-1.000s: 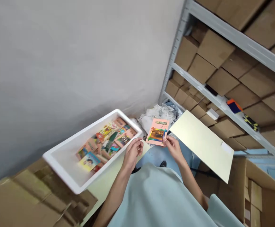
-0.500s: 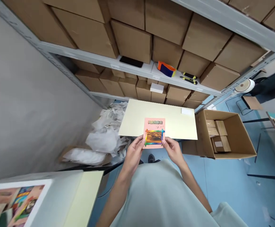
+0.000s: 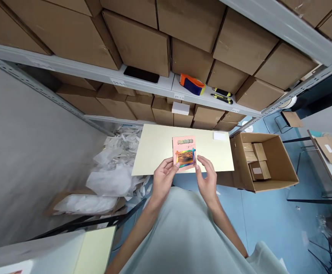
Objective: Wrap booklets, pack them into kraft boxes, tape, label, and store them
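A pink booklet (image 3: 182,141) with a colourful framed desert picture and a printed title is held up over the cream tabletop (image 3: 151,152). My left hand (image 3: 163,176) grips its lower left corner, thumb on the front cover and fingers behind. Beside the right edge is my right hand (image 3: 207,179), its thumb and fingers spread apart. The thumb tip is very close to the booklet's edge; whether it touches, I cannot tell. A small white card or box (image 3: 219,136) lies at the tabletop's far right.
Shelves of cardboard boxes (image 3: 191,57) rise ahead, with a dark phone-like slab (image 3: 141,74), an orange-and-blue tape roll (image 3: 192,84) and yellow-black cutters (image 3: 222,95). An open carton (image 3: 280,160) holding smaller boxes stands right. White plastic wrapping (image 3: 109,180) is heaped left.
My right hand has let go of the booklet's right edge and its fingers have spread. The left hand keeps its hold. The booklet has tilted slightly, and the view has shifted.
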A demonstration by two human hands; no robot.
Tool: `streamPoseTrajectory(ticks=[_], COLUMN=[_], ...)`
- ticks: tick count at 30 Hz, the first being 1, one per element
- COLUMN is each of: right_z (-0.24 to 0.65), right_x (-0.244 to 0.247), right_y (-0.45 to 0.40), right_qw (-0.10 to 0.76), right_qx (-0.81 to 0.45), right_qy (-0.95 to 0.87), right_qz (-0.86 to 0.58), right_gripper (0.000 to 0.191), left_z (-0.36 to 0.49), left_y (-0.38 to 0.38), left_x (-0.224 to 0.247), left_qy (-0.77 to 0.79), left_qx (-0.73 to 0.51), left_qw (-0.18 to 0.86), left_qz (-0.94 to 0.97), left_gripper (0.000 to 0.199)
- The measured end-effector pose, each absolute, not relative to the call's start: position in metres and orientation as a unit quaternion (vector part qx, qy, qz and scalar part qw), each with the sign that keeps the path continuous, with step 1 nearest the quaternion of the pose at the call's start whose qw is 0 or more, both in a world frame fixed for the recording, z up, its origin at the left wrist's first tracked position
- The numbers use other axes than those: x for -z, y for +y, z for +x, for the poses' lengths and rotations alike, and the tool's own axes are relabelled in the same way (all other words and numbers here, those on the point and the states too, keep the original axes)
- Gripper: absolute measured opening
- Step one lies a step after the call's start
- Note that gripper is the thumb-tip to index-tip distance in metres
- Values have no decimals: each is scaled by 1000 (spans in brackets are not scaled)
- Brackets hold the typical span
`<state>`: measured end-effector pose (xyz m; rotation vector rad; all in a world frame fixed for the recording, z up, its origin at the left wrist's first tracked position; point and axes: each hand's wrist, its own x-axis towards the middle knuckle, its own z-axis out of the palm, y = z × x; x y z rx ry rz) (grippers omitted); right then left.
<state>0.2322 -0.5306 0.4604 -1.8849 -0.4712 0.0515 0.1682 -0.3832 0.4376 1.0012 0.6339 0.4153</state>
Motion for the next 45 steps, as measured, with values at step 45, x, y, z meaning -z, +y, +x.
streamPoseTrajectory(ticks=[45], right_z=[275], right_x=[-492], right_y=[-382], right_qw=[654], right_qx=[-184], right_qy=[-122], right_qz=[-723], right_gripper=[57], left_z=[179], left_y=[-243], left_x=[-447], left_qy=[292], left_qx=[-233], left_qw=[748], left_qz=[549], left_gripper=[50])
